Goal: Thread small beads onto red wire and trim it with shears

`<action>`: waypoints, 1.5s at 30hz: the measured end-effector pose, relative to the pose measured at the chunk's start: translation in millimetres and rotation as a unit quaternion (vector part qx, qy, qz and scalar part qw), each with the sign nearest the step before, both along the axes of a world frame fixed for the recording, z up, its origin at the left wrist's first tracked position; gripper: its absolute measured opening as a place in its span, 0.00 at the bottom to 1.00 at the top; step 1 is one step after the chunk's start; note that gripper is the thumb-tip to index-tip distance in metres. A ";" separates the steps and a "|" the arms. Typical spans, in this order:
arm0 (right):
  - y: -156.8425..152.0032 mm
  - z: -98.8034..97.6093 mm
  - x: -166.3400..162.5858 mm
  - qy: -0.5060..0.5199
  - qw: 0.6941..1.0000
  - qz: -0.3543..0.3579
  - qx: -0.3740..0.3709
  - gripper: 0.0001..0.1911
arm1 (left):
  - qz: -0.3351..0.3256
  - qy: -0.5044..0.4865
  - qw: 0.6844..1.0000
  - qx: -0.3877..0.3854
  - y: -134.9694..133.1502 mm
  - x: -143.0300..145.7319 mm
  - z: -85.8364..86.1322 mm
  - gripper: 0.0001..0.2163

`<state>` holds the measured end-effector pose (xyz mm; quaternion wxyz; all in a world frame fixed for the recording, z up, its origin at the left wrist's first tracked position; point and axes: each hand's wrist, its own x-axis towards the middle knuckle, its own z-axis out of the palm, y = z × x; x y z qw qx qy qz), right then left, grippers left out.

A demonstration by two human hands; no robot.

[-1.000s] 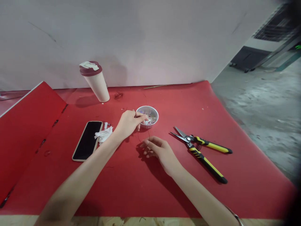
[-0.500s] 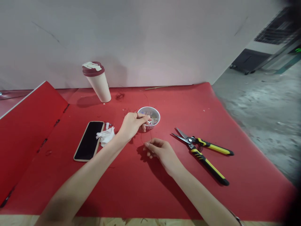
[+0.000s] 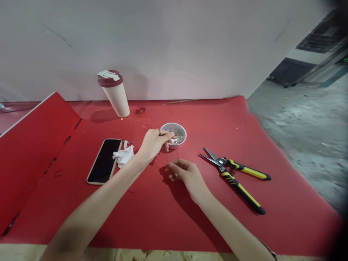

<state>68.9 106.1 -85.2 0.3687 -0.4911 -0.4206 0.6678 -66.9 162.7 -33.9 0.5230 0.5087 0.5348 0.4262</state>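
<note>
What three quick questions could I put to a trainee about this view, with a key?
1. True or false: the shears lie with their blades apart.
2. Short answer: which hand's fingertips overlap the bowl in view?
3. Fill in: the crumpled white tissue overlaps the edge of the dark-screened ____ in view.

Key: 1 true; 2 the left hand; 3 phone.

Left hand [image 3: 153, 145] reaches beyond right hand [image 3: 187, 175], both pinching.
</note>
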 end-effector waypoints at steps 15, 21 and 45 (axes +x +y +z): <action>0.6 5.0 -1.2 -0.008 1.000 0.012 -0.006 0.15 | -0.035 0.079 0.995 0.048 3.2 -5.9 -3.1 0.13; 1.2 4.2 -0.9 -0.015 1.000 0.022 0.004 0.16 | -0.017 0.078 0.996 0.045 1.7 -3.7 -1.6 0.13; -8.7 -1.3 -4.6 0.000 1.000 0.009 -0.001 0.17 | 0.023 0.051 0.998 0.040 6.1 -9.7 -15.8 0.11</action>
